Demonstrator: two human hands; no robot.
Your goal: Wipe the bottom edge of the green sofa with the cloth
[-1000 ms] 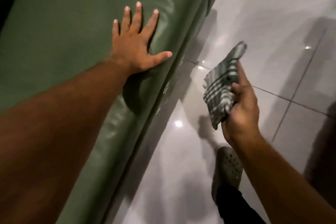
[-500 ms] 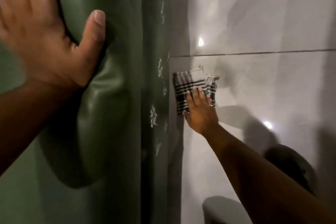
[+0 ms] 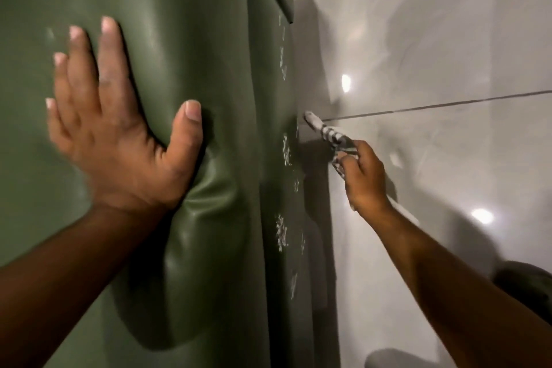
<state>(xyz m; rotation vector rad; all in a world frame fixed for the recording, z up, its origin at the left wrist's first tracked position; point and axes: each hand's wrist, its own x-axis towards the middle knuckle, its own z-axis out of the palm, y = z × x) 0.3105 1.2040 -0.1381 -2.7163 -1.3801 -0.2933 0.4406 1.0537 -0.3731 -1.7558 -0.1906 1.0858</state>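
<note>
The green sofa point(image 3: 185, 39) fills the left half of the view, its leather cushion bulging under my left hand point(image 3: 119, 134), which presses flat on it with fingers spread. The sofa's bottom edge point(image 3: 286, 176) runs top to bottom through the middle, flecked with whitish scuff marks. My right hand point(image 3: 364, 176) is closed around the checked black-and-white cloth point(image 3: 331, 134), bunched and pointing up-left. The cloth's tip sits right at the bottom edge where it meets the floor.
Glossy grey floor tiles point(image 3: 448, 39) with a dark grout line and bright light reflections cover the right side. A dark clog-shod foot point(image 3: 528, 287) shows at the lower right edge, and another dark shape sits at the bottom.
My right hand has lifted the cloth from lying flat on the floor, bunched it and brought its tip to the sofa's bottom edge. My left hand stays pressed on the cushion.
</note>
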